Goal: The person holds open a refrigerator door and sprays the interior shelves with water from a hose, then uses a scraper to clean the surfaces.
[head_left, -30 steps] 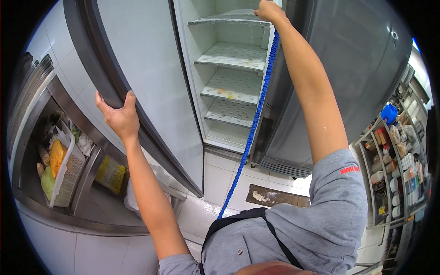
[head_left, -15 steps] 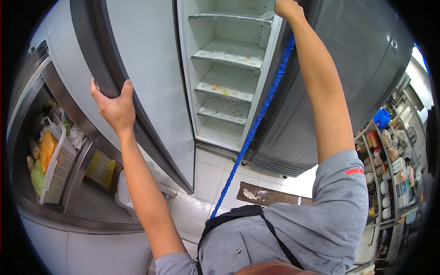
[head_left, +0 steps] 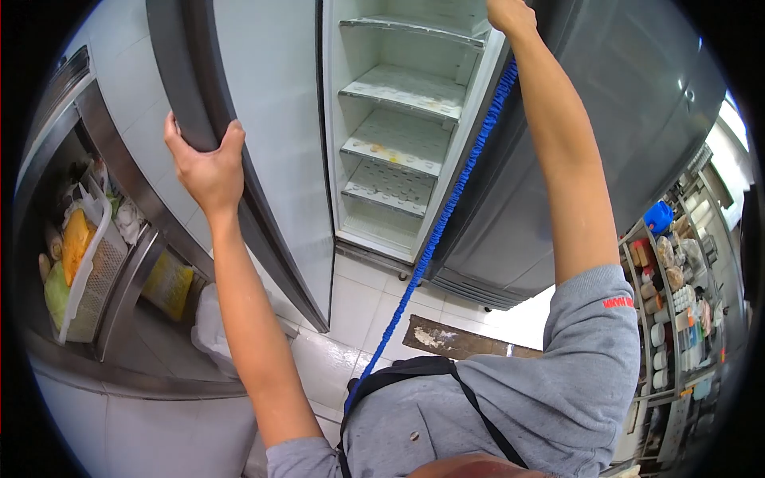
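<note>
My left hand [head_left: 209,171] is wrapped around the dark edge of an open refrigerator door [head_left: 275,151], thumb on the inner side. At the top edge of the view my right hand [head_left: 511,16] is closed beside the cabinet opening, its fingertips partly cut off. A ruffled blue hose [head_left: 458,195] rises taut from beside my body and disappears behind my right wrist; it appears held there, though the grip itself is hidden. Inside the open refrigerator [head_left: 339,159] are several perforated shelves [head_left: 406,88], wet-looking, with yellowish spots on one.
To the left, a steel counter [head_left: 119,323] holds a white basket [head_left: 96,275] of produce. A closed grey door [head_left: 590,88] stands on the right, with a crowded shelf rack [head_left: 669,311] beyond it. A dirty brown board [head_left: 462,338] lies on the wet tiled floor [head_left: 327,358].
My left hand and the door edge sit slightly higher and farther right in view. My right hand has shifted slightly right and up. The camera view has also shifted a little.
</note>
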### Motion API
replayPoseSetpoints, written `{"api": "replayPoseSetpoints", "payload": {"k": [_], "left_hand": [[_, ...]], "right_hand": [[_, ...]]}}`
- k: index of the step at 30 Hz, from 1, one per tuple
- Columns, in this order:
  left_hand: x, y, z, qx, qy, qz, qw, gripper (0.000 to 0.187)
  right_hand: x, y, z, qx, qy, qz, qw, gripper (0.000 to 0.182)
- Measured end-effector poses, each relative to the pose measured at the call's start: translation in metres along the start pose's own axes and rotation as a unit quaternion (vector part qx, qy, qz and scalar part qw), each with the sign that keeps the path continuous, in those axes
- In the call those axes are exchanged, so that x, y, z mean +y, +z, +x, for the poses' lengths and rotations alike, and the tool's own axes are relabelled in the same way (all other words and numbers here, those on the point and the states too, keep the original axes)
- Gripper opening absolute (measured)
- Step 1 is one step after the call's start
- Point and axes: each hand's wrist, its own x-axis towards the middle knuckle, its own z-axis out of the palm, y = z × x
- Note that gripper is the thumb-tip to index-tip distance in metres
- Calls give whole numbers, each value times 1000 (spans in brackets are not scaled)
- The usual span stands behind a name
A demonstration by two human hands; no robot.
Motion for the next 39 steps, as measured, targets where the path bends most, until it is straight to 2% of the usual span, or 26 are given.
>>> {"api": "replayPoseSetpoints", "payload": {"k": [10,12,14,21,25,34,39], "left_hand": [[2,-1,1,4,-22,-21,1000,79],[1,-3,1,-11,-14,16,1000,80],[-4,-2,2,0,-14,4,1000,80],[-9,-2,4,3,-6,-11,1000,80],[-12,-3,6,5,-5,-16,1000,80],[-17,-4,8,14,18,-15,1000,79],[-13,-5,8,1,-10,-33,999,78]], "right_hand": [[-5,-1,10,-4,-43,-38,998,17],[-9,-7,11,-7,-52,-48,997,17],[-16,-17,13,-58,-58,-102,991,16],[-11,15,37,47,-103,-120,986,18],[-28,-2,36,15,-75,-129,989,19],[-31,-4,40,45,-95,-138,985,20],[-30,-7,39,63,-89,-142,984,20]]}}
